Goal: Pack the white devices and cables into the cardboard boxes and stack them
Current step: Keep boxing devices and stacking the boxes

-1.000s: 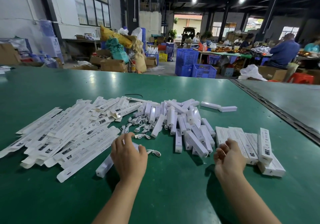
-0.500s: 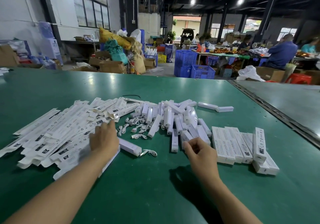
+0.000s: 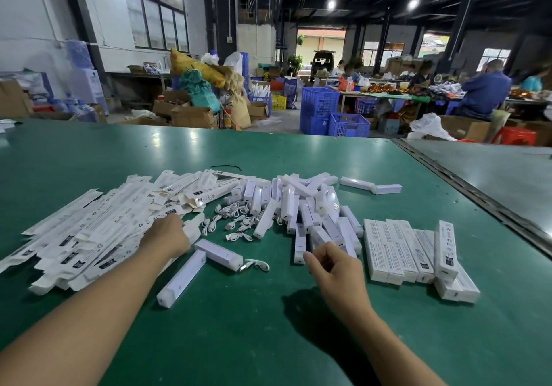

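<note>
A heap of flattened white cardboard boxes covers the left of the green table. My left hand reaches onto its right edge, fingers curled round one flat box. Loose white devices are piled in the middle, with small white cables to their left. Two devices and one cable lie close to me. My right hand hovers by the near devices, loosely curled and holding nothing. Packed boxes lie in a row at the right.
Two more devices lie apart at the back right, and a black band lies behind the pile. A metal seam separates a second table. Blue crates, cartons and seated people are beyond the table.
My left hand moved off the near device and left onto the flat boxes, then edged back right. My right hand left the packed boxes and shifted left toward the loose devices.
</note>
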`<state>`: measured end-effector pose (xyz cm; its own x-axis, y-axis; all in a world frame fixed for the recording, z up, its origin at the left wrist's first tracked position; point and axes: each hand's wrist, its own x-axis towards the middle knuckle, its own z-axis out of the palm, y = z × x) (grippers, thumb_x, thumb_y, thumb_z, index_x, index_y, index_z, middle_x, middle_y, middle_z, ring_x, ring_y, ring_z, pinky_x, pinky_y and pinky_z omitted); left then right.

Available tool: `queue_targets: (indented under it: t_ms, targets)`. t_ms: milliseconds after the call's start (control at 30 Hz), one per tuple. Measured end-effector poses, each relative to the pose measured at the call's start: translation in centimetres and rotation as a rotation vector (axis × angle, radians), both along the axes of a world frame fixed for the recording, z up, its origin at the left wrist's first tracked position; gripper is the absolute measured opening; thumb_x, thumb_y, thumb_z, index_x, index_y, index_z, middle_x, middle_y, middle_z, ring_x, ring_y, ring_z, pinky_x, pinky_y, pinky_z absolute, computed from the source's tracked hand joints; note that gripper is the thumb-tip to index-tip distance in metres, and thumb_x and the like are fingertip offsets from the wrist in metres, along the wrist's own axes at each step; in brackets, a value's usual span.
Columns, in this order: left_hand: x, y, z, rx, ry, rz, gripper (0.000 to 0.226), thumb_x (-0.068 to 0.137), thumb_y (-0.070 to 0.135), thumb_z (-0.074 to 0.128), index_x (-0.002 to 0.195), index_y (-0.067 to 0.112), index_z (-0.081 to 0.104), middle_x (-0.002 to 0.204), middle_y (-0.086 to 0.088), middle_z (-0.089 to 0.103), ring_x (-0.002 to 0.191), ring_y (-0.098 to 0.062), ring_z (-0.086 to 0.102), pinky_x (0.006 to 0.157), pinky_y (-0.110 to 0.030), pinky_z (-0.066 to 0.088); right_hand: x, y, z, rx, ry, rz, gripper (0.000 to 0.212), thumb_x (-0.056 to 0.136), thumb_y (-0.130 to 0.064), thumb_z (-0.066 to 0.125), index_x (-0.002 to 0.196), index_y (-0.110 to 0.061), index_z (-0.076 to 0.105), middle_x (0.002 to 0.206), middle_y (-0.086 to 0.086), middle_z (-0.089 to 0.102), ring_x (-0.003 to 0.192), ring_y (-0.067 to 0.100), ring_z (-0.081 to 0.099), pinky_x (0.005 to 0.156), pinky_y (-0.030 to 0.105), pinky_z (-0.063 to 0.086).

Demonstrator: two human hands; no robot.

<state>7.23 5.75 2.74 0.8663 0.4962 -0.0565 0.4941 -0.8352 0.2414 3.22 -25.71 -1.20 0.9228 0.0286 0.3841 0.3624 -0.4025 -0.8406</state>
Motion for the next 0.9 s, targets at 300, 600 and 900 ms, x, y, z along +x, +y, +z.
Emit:
queue_targets:
  t_ms: [300, 600, 900]
  targets:
    - [0.0, -5.5, 4.9, -0.236, -0.496, -0.161, 0.037, 0.1, 0.025, 0.055, 0.132, 0.008, 0.051, 0.109, -0.011, 0.063, 0.08, -0.025, 0.055, 0.065, -0.03, 0.041, -0.5, 0.5, -0.2, -0.067, 0.0, 0.156, 0.026, 0.09, -0.029, 0.067, 0.068, -0.023, 0.057, 0.056, -0.011, 0.052, 0.051, 0.002, 0.041, 0.051, 0.015, 0.036]
    - [-4.2, -13.5, 4.0, -1.076, -0.817, -0.35, 0.008, 0.102, 0.014, 0.051, 0.106, 0.02, 0.055, 0.087, 0.002, 0.076, 0.072, -0.021, 0.072, 0.073, -0.041, 0.055, -1.3, 1.0, 0.5, -0.139, 0.059, 0.304, 0.036, 0.084, -0.058, 0.059, 0.116, -0.04, 0.057, 0.1, -0.021, 0.065, 0.088, 0.0, 0.062, 0.073, 0.018, 0.052]
    - [-4.8, -16.3, 0.7, -1.868, -0.853, -0.084, 0.026, 0.078, 0.007, 0.069, 0.083, 0.02, 0.048, 0.051, 0.007, 0.034, 0.041, -0.008, 0.031, 0.046, -0.02, 0.032, -1.9, 1.3, 1.1, -0.122, 0.152, 0.349, 0.031, 0.085, -0.057, 0.059, 0.106, -0.035, 0.065, 0.086, -0.016, 0.068, 0.072, 0.0, 0.062, 0.062, 0.016, 0.046]
